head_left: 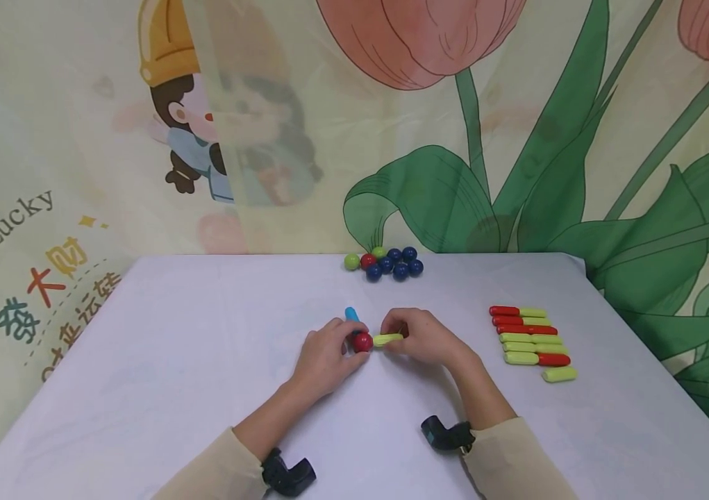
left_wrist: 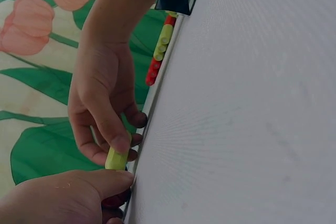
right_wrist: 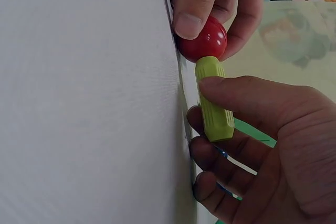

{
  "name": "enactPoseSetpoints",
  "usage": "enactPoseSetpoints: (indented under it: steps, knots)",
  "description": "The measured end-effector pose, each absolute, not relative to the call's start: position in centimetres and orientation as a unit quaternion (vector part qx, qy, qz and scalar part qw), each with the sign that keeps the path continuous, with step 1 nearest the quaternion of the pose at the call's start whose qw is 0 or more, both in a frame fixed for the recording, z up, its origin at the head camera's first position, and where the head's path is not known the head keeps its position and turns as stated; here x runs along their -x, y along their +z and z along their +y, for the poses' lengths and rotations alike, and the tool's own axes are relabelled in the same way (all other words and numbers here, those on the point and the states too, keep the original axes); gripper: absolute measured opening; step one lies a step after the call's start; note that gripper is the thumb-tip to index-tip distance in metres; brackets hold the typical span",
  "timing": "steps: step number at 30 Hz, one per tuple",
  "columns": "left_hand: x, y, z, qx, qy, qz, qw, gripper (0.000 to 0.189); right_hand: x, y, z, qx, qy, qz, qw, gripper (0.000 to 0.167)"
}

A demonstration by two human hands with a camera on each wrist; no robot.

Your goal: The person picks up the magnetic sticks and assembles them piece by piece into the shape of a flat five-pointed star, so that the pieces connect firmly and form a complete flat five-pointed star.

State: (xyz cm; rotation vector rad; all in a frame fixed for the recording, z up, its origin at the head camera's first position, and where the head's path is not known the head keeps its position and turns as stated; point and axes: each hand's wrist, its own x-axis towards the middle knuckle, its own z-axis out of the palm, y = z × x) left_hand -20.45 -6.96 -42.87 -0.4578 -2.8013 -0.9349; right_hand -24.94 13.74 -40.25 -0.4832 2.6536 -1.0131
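Observation:
In the head view my left hand point(head_left: 324, 355) holds a glossy red ball point(head_left: 362, 342) over the middle of the white table, with thumb and fingers around it. A blue stick point(head_left: 351, 314) sticks out behind the fingers; its lower end is hidden. My right hand point(head_left: 427, 338) pinches a ribbed yellow-green stick point(head_left: 385, 339). Seen from the right wrist, the tip of this stick point(right_wrist: 214, 114) meets the red ball point(right_wrist: 202, 45); whether it sits in a hole cannot be told. In the left wrist view, the left thumb covers most of the ball.
Blue, green and red balls point(head_left: 401, 271) cluster at the table's back edge. To the right lies a column of red and yellow-green sticks point(head_left: 532, 339), mostly joined in pairs, with a single short yellow-green stick point(head_left: 559, 375) nearest me. A printed cloth hangs behind the table point(head_left: 204, 292).

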Motion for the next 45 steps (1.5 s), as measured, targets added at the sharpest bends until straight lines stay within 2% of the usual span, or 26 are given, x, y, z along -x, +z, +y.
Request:
enactPoseSetpoints:
  steps: [11, 16, 24, 33, 41, 45]
  knots:
    - [20.4, -42.8, -7.1, 0.145, -0.308, -0.938, 0.070, 0.039, 25.4, -40.6, 14.4, 0.179, -0.384, 0.897, 0.125, 0.017]
    - [20.4, -42.8, -7.1, 0.142, -0.306, -0.939, 0.071, 0.038, 25.8, -40.9, 15.0, 0.130, -0.424, 0.887, 0.126, 0.015]
    - [20.4, -42.7, -7.1, 0.137, -0.307, -0.940, 0.065, 0.037, 27.2, -42.3, 15.4, 0.030, -0.492, 0.869, 0.041, 0.022]
    - [20.4, -42.7, -7.2, 0.136, -0.310, -0.939, 0.066, 0.037, 28.9, -43.3, 14.9, -0.016, -0.526, 0.850, -0.035, 0.038]
    - [20.3, -42.7, -7.0, 0.137, -0.304, -0.940, 0.073, 0.037, 30.5, -43.6, 14.0, -0.018, -0.444, 0.892, -0.082, 0.052]
    - [20.3, -42.7, -6.9, 0.135, -0.300, -0.942, 0.071, 0.039, 31.3, -43.4, 13.8, -0.004, -0.387, 0.918, -0.080, 0.061]
